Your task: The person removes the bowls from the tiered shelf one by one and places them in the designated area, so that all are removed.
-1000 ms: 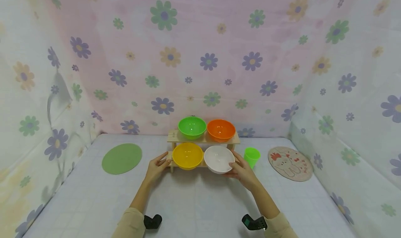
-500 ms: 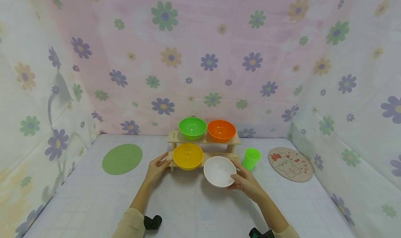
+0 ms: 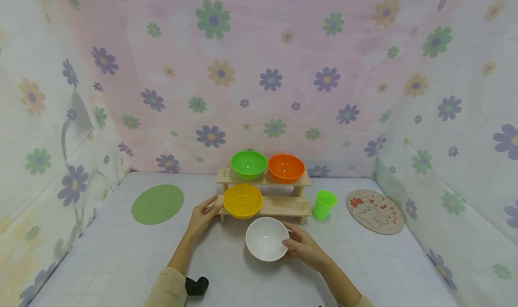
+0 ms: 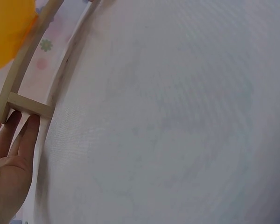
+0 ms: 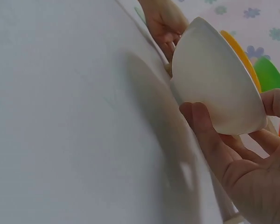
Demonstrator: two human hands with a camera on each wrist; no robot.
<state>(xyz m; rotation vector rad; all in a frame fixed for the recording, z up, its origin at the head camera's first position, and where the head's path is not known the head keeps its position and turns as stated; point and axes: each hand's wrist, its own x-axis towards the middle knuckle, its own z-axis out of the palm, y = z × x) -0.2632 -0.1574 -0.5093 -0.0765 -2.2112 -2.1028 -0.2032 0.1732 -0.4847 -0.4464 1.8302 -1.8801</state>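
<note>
My right hand (image 3: 304, 249) grips the white bowl (image 3: 266, 239) by its right side. The bowl is held off the tabletop in front of the wooden two-step rack (image 3: 285, 204), and its shadow falls below it in the right wrist view. My left hand (image 3: 202, 218) holds the left end of the rack's lower step, with fingers (image 4: 30, 135) against its end piece in the left wrist view. A yellow bowl (image 3: 243, 201) sits on the lower step beside that hand. On the upper step stand a green bowl (image 3: 248, 165) and an orange bowl (image 3: 286, 168).
A bright green cup (image 3: 324, 204) stands just right of the rack. A round green mat (image 3: 158, 204) lies at the left, and a round pink mat with a rabbit print (image 3: 375, 211) at the right. Flowered cloth (image 3: 259, 51) encloses the back and sides.
The white bowl has come off the lower step's right side in my right hand, moving toward me and slightly left. My left hand stays at the rack's left end.
</note>
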